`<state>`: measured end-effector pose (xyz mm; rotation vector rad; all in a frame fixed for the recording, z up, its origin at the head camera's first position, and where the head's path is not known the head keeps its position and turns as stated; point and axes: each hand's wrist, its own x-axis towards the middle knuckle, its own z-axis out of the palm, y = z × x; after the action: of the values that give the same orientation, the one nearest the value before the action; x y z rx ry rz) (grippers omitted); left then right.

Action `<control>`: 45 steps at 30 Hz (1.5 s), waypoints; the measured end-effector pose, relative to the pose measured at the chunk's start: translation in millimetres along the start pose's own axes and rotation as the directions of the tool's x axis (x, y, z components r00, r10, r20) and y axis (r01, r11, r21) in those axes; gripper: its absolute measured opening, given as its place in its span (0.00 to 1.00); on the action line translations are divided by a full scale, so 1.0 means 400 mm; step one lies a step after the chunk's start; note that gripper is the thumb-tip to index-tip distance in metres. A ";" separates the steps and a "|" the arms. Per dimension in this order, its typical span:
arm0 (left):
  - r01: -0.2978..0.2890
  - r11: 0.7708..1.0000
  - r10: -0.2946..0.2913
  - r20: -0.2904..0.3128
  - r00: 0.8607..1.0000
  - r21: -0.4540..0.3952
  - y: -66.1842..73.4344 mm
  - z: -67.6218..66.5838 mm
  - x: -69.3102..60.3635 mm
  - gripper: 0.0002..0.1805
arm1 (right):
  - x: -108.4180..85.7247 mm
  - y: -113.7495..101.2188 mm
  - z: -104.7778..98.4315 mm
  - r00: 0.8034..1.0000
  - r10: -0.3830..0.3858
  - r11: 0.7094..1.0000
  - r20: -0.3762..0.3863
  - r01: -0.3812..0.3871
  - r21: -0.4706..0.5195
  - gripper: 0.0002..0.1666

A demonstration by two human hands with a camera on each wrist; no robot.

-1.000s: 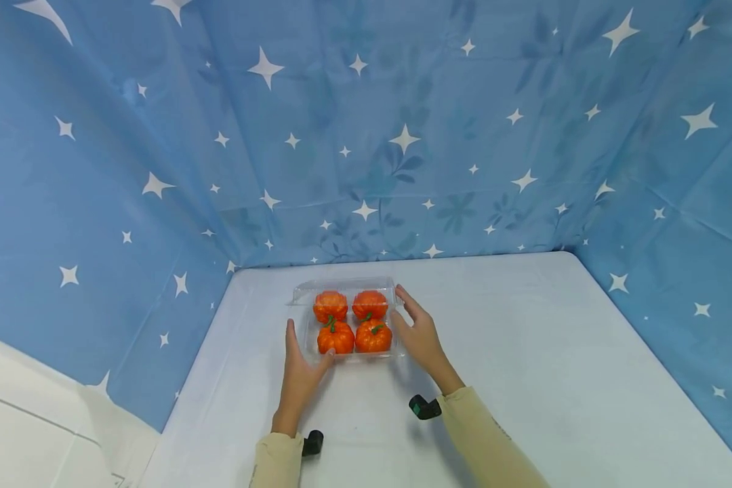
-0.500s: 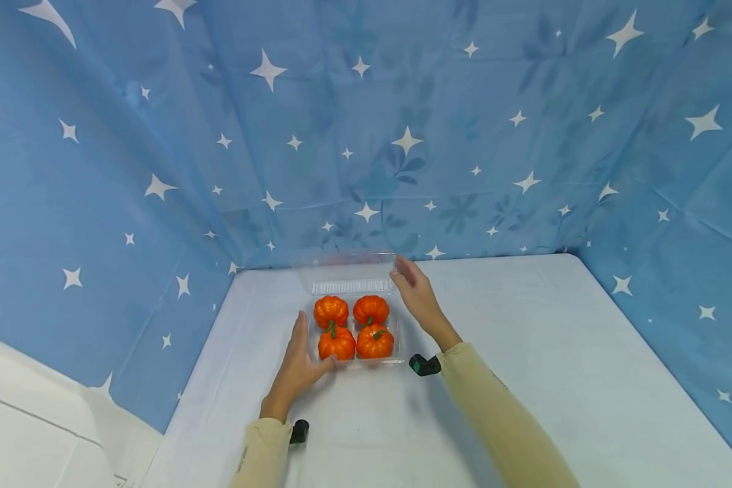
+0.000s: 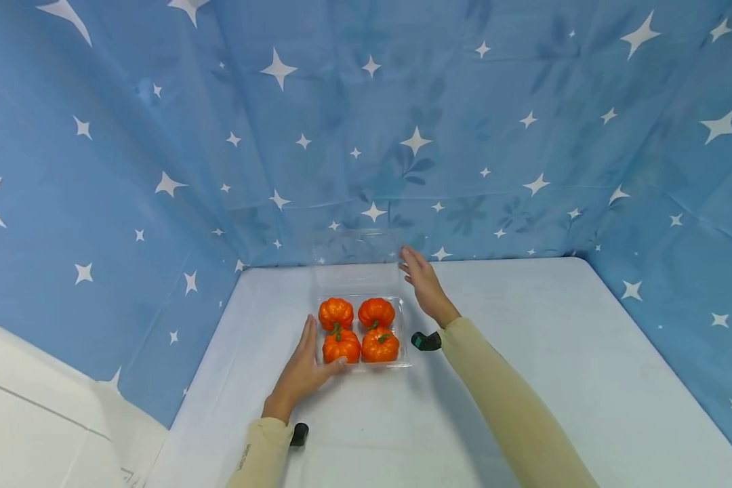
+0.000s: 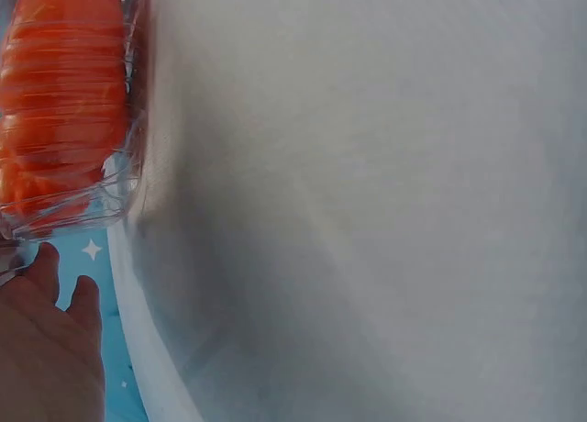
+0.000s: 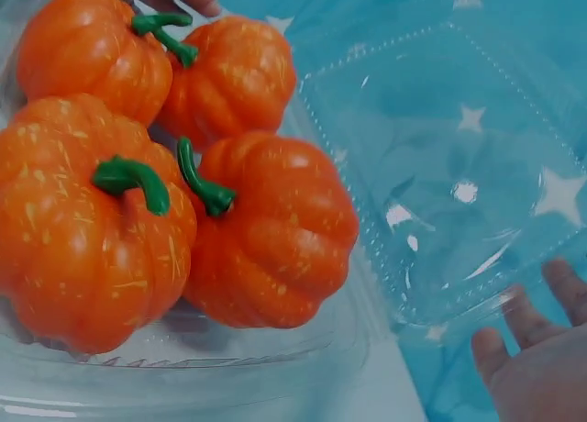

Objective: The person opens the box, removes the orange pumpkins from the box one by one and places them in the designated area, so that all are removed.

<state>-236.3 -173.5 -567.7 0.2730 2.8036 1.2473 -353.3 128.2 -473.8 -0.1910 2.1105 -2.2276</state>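
A clear plastic clamshell box (image 3: pixel 407 342) sits near the table's far side, holding several small orange pumpkins (image 3: pixel 376 312) with green stems. Its transparent lid (image 3: pixel 358 252) stands raised at the back, tilted away from the base. My left hand (image 3: pixel 299 373) rests at the box's front left corner, fingers straight along the left side and thumb by the front rim. In the right wrist view, the fingers of my right hand (image 5: pixel 541 358) are spread beside the lid's edge; whether they touch it is hard to tell. Most of the left hand is outside the left wrist view.
A white cloth covers the table (image 3: pixel 524 366). Blue curtains (image 3: pixel 476 149) with white stars hang behind and at both sides. A white panel (image 3: pixel 43 413) stands at the lower left. Black devices (image 3: pixel 425 341) are worn at both wrists.
The lid has swung up and back from over the pumpkins. My right hand has moved away from me with it, its fingers now straighter. The left hand stays at the box's corner.
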 end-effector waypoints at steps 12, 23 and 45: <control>0.062 0.998 -0.061 0.051 0.997 -0.028 0.010 -0.007 -0.017 0.75 | 0.023 0.077 -0.033 0.979 0.159 0.976 0.128 -0.175 0.126 0.55; 0.021 0.999 -0.023 0.036 0.999 0.044 0.014 0.003 -0.018 0.73 | 0.002 0.145 -0.055 0.955 0.264 0.932 0.137 -0.289 0.217 0.55; -0.105 0.966 0.110 -0.008 0.994 0.236 0.012 0.007 -0.003 0.68 | -0.053 0.049 0.041 0.931 0.070 0.739 0.357 0.192 -0.646 0.43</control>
<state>-234.2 -168.7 -566.0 0.4314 2.9925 0.9364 -330.7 113.7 -493.3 -0.6576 2.5866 -1.1919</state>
